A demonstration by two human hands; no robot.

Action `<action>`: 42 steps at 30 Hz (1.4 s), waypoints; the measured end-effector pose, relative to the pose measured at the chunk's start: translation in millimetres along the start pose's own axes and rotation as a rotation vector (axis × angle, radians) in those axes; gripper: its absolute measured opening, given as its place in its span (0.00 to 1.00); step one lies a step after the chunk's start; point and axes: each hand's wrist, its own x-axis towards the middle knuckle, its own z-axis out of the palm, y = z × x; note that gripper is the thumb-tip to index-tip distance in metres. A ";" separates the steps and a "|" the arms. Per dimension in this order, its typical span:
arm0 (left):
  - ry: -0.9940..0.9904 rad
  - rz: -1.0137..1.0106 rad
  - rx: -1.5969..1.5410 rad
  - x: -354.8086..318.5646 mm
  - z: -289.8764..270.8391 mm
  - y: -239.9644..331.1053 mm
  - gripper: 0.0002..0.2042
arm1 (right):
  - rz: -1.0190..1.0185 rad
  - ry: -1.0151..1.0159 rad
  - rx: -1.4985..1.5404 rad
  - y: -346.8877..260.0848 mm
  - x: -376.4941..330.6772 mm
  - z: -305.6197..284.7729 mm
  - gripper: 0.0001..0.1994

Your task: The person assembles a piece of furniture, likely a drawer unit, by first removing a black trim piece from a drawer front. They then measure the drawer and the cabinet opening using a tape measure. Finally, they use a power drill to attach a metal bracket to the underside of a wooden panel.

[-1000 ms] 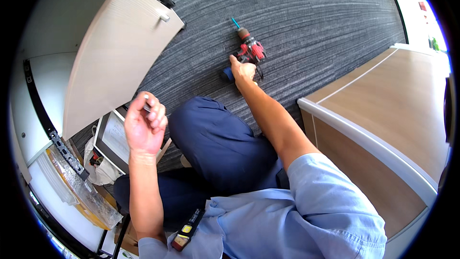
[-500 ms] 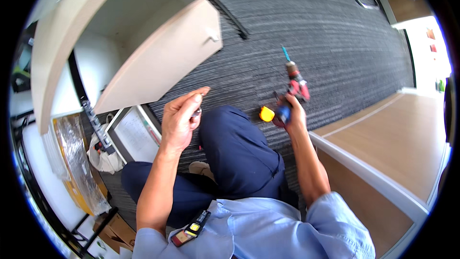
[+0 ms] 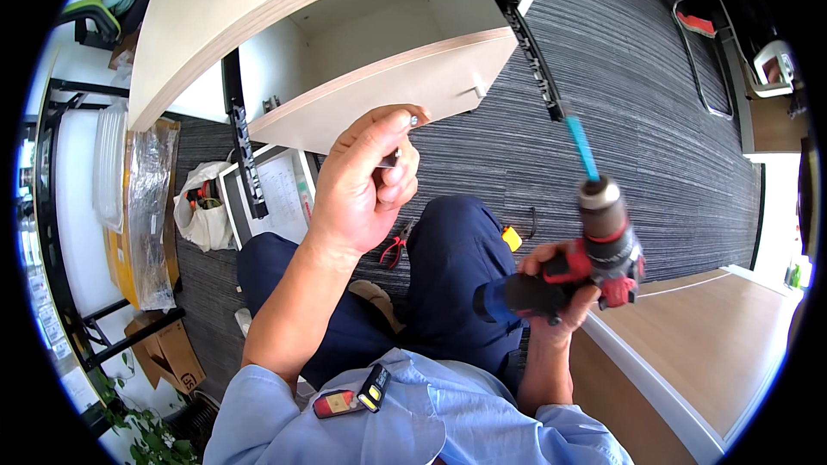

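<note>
My left hand is raised in front of the cabinet's pale panel. Its thumb and forefinger pinch a small metal piece that looks like a screw. Curled fingers cover most of another small dark metal piece. In my right hand is a red and black cordless drill, held by its handle above my right knee. A long teal bit points up from its chuck, near the front end of the right black drawer slide. The left slide also sticks out of the cabinet.
Red-handled pliers lie on the carpet between my legs. Beside my right knee sits a small yellow object. At left are a shallow white-edged drawer, a cloth tool bag and a cardboard box. A wooden panel flanks my right.
The drill has come up closer to me and to the right, in my right hand. My left hand has risen, still pinching. The view has shifted, showing more of the cabinet.
</note>
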 end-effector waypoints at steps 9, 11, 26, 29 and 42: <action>0.020 0.102 0.088 -22.6 -9.1 9.5 0.13 | 0.291 -0.167 -0.011 17.6 -5.1 21.4 0.40; -0.009 0.094 0.102 -24.7 -13.5 12.5 0.14 | 0.279 -0.185 0.001 17.8 -4.6 22.6 0.39; 0.007 0.012 -0.023 -28.8 -22.5 23.7 0.14 | 0.250 -0.175 -0.156 14.2 -6.4 28.6 0.41; -0.035 0.011 -0.034 -30.1 -25.1 24.5 0.14 | 0.263 -0.222 -0.133 15.7 -4.3 25.3 0.40; 0.185 0.153 0.352 -31.1 -19.5 28.6 0.13 | 0.274 -0.189 -0.310 20.6 -7.6 23.8 0.42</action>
